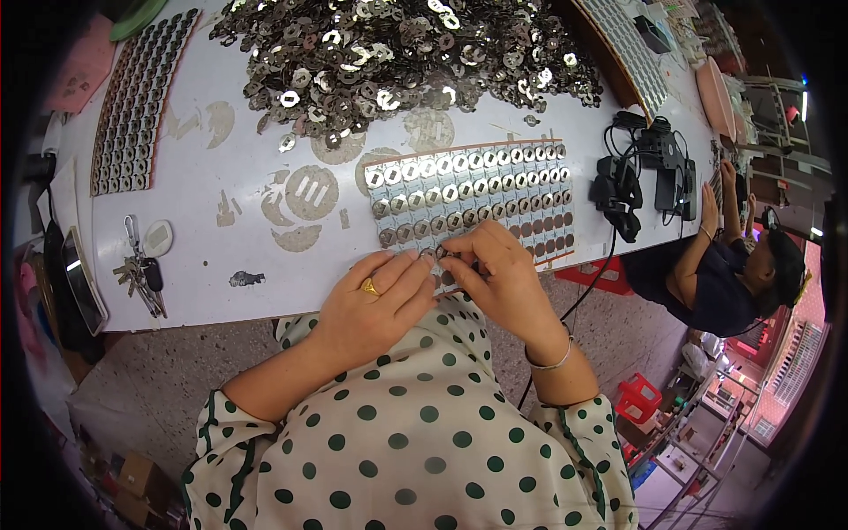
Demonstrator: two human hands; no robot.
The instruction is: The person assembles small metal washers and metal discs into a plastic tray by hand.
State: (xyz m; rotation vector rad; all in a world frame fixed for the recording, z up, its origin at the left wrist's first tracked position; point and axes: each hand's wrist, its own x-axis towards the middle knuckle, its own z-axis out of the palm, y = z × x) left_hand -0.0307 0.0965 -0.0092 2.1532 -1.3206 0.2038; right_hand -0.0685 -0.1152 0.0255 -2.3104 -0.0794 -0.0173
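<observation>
My left hand [375, 296], with a gold ring, and my right hand [499, 274] meet at the near edge of a white table [221, 159]. Their fingertips pinch a small round metal part [439, 253] between them. Just beyond the fingers lies a tray [552, 252] with rows of round pockets; most pockets in its upper rows hold shiny metal discs [459, 190], while the lower right pockets look dark. A big heap of loose metal discs [397, 49] covers the far side of the table.
A second filled tray [137, 102] lies at the far left. A bunch of keys [141, 274] rests near the left front edge. Black chargers and cables [645, 172] sit at the right. Another person [724, 274] sits to the right; red stools [638, 397] stand on the floor.
</observation>
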